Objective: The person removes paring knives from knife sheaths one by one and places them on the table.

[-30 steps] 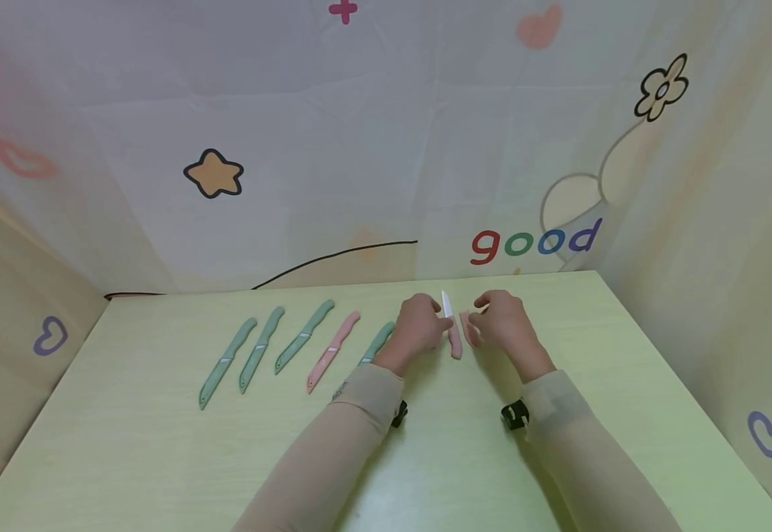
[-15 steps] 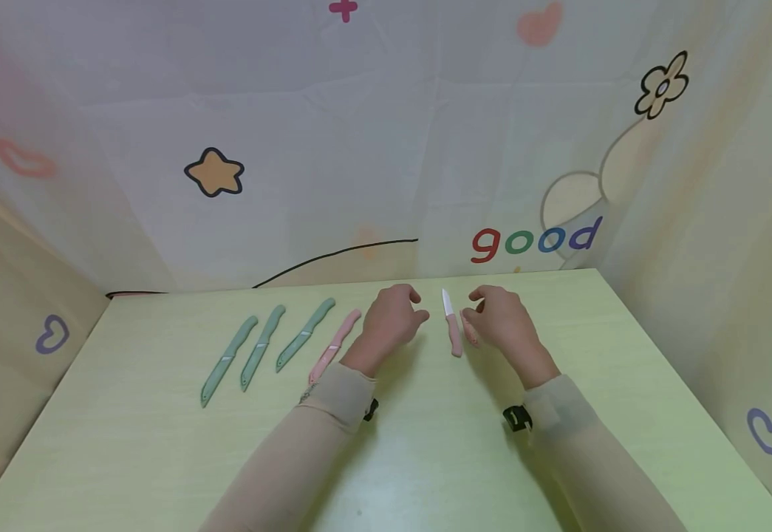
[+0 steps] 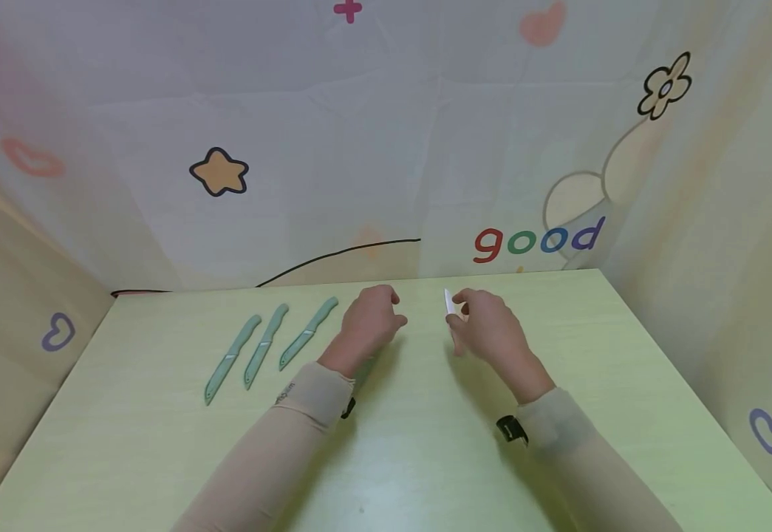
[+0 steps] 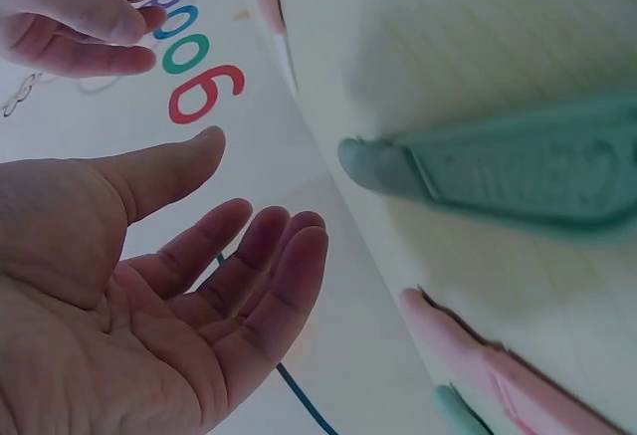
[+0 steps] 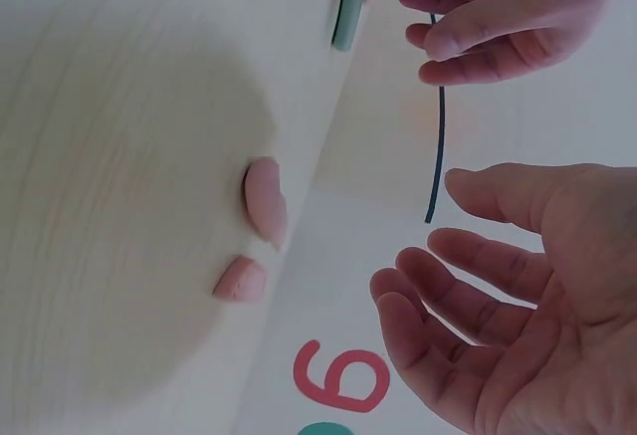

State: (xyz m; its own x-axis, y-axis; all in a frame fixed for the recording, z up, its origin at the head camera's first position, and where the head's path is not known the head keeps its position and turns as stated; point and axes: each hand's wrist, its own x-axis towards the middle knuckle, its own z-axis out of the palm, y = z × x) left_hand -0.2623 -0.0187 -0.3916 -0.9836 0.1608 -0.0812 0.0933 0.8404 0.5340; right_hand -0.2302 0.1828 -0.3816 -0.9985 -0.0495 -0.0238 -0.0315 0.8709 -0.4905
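My left hand point(image 3: 369, 321) hovers empty above the row of sheathed knives, its fingers loosely bent. Beneath it lies a green sheathed knife point(image 4: 528, 171), with a pink sheathed knife point(image 4: 528, 385) beside that; in the head view the hand and sleeve cover the pink one and most of the green. My right hand point(image 3: 492, 329) holds nothing and hangs over a bare pink-handled knife point(image 3: 457, 346), whose white blade point(image 3: 449, 301) points to the back. The right wrist view shows the pink handle point(image 5: 264, 196) and the separate pink sheath point(image 5: 241, 281) on the table.
Further left, three green sheathed knives point(image 3: 231, 360) lie slanted side by side on the pale wooden table point(image 3: 126, 443). A printed cloth point(image 3: 332, 170) hangs behind the table's back edge, with cloth at both sides too.
My left hand has drawn back from the bare pink-handled knife and moved left over the sheathed ones. My right hand has left the pink sheath and shifted slightly left over the bare knife.
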